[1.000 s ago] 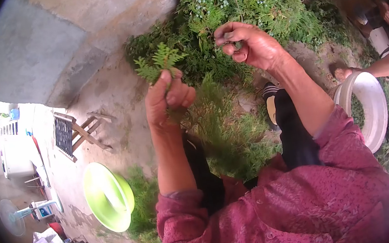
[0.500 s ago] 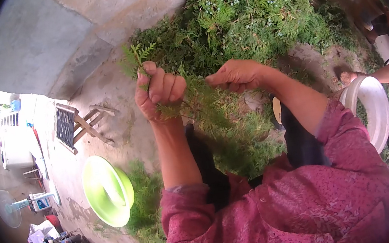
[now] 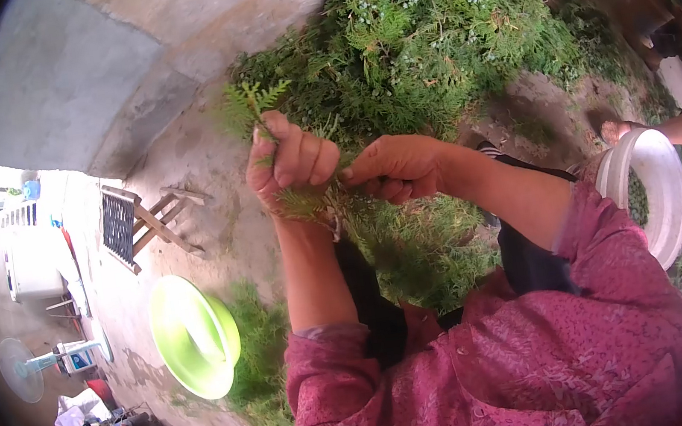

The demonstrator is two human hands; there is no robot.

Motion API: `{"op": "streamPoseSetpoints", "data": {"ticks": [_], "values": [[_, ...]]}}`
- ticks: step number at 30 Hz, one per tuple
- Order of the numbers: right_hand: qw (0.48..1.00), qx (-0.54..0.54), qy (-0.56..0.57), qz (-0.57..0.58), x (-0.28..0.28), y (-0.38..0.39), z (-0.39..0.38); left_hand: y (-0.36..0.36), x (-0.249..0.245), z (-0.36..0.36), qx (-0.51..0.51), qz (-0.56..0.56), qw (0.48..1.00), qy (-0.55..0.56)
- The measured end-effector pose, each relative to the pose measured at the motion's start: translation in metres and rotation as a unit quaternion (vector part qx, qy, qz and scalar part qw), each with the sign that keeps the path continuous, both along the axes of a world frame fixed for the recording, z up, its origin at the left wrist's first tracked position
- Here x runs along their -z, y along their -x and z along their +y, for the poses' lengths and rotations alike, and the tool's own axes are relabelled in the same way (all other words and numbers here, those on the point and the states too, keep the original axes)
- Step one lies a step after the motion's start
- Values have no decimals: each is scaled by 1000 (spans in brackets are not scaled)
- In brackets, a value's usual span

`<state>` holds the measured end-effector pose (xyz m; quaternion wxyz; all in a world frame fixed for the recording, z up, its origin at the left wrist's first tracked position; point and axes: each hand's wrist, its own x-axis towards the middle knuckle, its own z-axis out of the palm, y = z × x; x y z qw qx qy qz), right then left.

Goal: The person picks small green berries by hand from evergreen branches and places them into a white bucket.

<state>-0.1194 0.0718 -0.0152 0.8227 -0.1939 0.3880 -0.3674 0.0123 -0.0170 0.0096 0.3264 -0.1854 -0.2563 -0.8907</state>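
My left hand is closed around a green arborvitae sprig, whose flat leaf tips stick out above the thumb. More foliage hangs below that fist, in front of the wrist. Close beside it, my right hand pinches at the lower part of the foliage with thumb and forefinger. The exact spot between those fingertips is too small to make out. Beneath both hands, loose green clippings lie between my legs.
A big heap of arborvitae branches with pale berries lies ahead. To the left are a lime-green basin, a folding stool and a fan. At right stands a white bucket, near another person's leg.
My right hand has moved down and left, up against the left fist. The left hand has shifted slightly right with its sprig.
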Motion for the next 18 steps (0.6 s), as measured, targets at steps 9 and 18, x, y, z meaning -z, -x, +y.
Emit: {"op": "streamPoseSetpoints", "data": {"ticks": [9,18], "values": [[947,139,151,248,-4,24,-1,-13,-6,5,-121,-117,985,48],[721,238,278,588,0,57,-4,0,-2,19,-679,-432,321,499]]}}
